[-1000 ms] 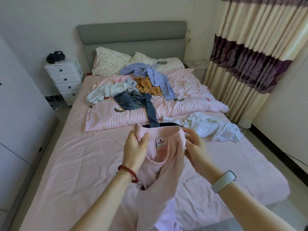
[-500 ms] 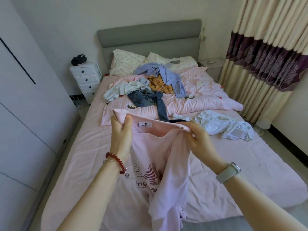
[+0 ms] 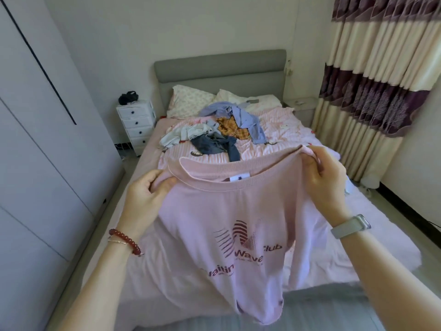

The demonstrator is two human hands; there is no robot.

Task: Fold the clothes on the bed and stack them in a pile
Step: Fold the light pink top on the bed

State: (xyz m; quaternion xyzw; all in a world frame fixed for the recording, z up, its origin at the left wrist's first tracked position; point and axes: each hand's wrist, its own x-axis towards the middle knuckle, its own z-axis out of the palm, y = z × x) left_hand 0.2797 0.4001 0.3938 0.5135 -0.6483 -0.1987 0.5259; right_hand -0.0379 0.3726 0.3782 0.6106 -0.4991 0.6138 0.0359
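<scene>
I hold a pink T-shirt (image 3: 222, 211) with a dark red print spread out in the air over the foot of the bed (image 3: 124, 235). My left hand (image 3: 148, 194) grips its left shoulder beside the collar. My right hand (image 3: 324, 180) pinches the right shoulder, raised a little higher. The shirt hangs down toward me, print facing me. Farther up the bed lies a heap of unfolded clothes (image 3: 214, 132): a blue shirt, an orange checked garment, dark jeans and a pale top. The held shirt hides the middle of the bed.
A white drawer unit (image 3: 136, 125) stands left of the bed's head. A wardrobe (image 3: 35, 151) lines the left side. Striped curtains (image 3: 374, 87) hang on the right. Two pillows (image 3: 191, 99) lie under the grey headboard.
My hands have moved apart along the collar to the shoulders, so the bunched pink T-shirt now hangs spread flat. My view has swung left and risen slightly.
</scene>
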